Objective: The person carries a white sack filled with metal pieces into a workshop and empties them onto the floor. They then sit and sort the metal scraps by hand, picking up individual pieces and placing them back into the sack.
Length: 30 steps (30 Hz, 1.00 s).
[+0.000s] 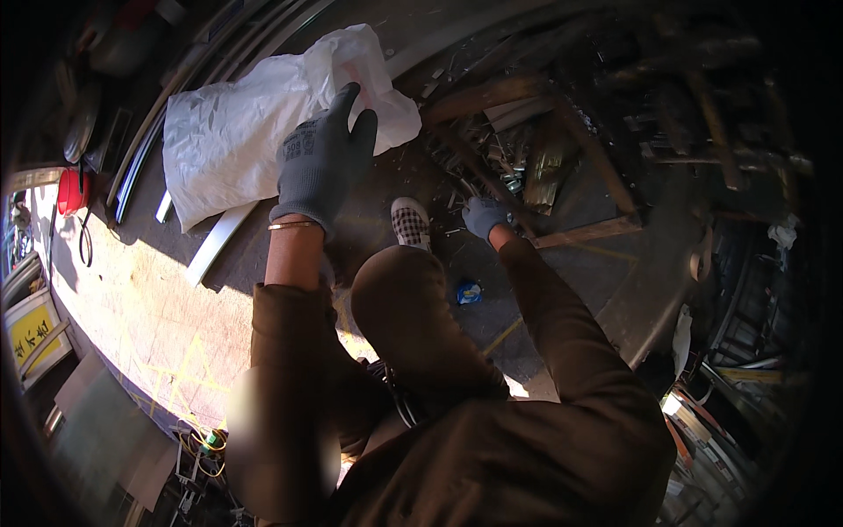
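My left hand (323, 162), in a grey knitted glove, lies over the mouth end of a white plastic sack (233, 132). Its thumb and a forefinger are spread apart; the other fingers are hard to make out. Lower and to the right, my right hand (483, 216), gloved in grey too, reaches to the edge of a heap of metal scraps (505, 171). Its fingers are curled in, and whatever they hold is too small or dark to name. The sack lies on its side, with its crumpled opening toward the heap.
A rusty metal frame (588, 230) surrounds part of the heap. Long metal strips (219, 241) lie beneath and beside the sack. A blue crumpled packet (469, 292) rests on the floor near my checkered shoe (409, 221). At far left hangs a red container (73, 191).
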Each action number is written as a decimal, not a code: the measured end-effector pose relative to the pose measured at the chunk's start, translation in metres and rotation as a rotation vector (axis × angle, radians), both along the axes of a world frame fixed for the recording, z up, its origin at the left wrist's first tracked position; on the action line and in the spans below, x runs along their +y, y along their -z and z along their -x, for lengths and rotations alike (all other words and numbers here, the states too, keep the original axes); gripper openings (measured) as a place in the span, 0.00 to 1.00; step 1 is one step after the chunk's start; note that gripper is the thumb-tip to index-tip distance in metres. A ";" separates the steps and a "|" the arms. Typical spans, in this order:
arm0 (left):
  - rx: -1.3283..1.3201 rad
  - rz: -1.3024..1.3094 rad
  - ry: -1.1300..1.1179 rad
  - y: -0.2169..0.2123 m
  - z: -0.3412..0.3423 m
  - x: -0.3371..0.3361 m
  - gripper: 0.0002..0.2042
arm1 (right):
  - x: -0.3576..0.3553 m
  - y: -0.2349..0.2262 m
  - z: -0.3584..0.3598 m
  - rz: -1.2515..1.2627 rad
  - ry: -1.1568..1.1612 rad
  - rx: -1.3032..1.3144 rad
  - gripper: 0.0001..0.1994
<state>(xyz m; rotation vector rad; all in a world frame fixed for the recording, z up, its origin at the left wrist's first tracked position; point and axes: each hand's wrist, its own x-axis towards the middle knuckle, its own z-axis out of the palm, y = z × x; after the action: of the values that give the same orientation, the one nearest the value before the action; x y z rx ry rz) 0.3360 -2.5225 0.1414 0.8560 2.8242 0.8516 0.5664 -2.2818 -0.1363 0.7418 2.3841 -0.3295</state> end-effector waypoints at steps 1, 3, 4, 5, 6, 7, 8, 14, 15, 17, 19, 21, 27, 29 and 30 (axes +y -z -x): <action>0.000 -0.003 0.002 0.000 -0.001 -0.002 0.22 | -0.002 -0.003 0.003 0.003 0.009 0.001 0.20; 0.001 -0.010 0.011 0.000 0.000 -0.002 0.22 | -0.005 -0.010 0.008 0.019 0.056 -0.044 0.21; 0.001 -0.010 0.013 0.001 0.000 -0.004 0.22 | -0.006 -0.014 0.007 0.014 0.072 -0.048 0.21; 0.001 -0.007 0.010 0.001 0.000 -0.005 0.22 | -0.007 -0.017 0.006 0.012 0.077 -0.011 0.20; 0.005 0.000 0.012 0.001 0.001 -0.006 0.22 | -0.008 -0.020 0.004 -0.009 0.092 0.003 0.20; 0.007 0.009 0.015 0.001 0.001 -0.007 0.22 | -0.009 -0.021 0.001 0.023 0.115 0.051 0.20; 0.013 0.013 0.018 0.001 0.000 -0.009 0.22 | -0.010 -0.022 -0.004 0.035 0.153 0.075 0.20; -0.014 -0.009 0.008 -0.002 -0.002 -0.014 0.21 | -0.022 -0.012 -0.017 0.112 0.326 0.123 0.19; -0.012 0.001 0.009 -0.002 -0.002 -0.014 0.21 | -0.024 -0.010 -0.019 0.117 0.358 0.079 0.19; 0.011 0.000 0.018 -0.001 -0.001 -0.014 0.21 | -0.031 -0.005 -0.021 0.152 0.362 0.047 0.19; 0.027 -0.012 0.021 0.001 -0.002 -0.014 0.21 | -0.040 -0.001 -0.026 0.152 0.383 0.033 0.20; 0.025 -0.015 0.023 0.002 -0.002 -0.014 0.21 | -0.055 0.003 -0.028 0.196 0.367 0.058 0.22; 0.016 -0.008 0.039 0.003 -0.002 -0.016 0.21 | -0.097 0.005 -0.050 0.299 0.353 0.228 0.21; 0.034 -0.013 0.054 0.003 -0.003 -0.018 0.21 | -0.104 0.007 -0.053 0.280 0.391 0.225 0.22; 0.025 -0.010 0.053 0.002 -0.003 -0.018 0.21 | -0.103 0.009 -0.054 0.305 0.388 0.236 0.22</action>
<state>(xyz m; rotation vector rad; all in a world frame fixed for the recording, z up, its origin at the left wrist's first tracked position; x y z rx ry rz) 0.3390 -2.5409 0.1390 0.9446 2.8066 0.8547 0.6200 -2.3848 -0.1455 1.0628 2.3120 -0.9650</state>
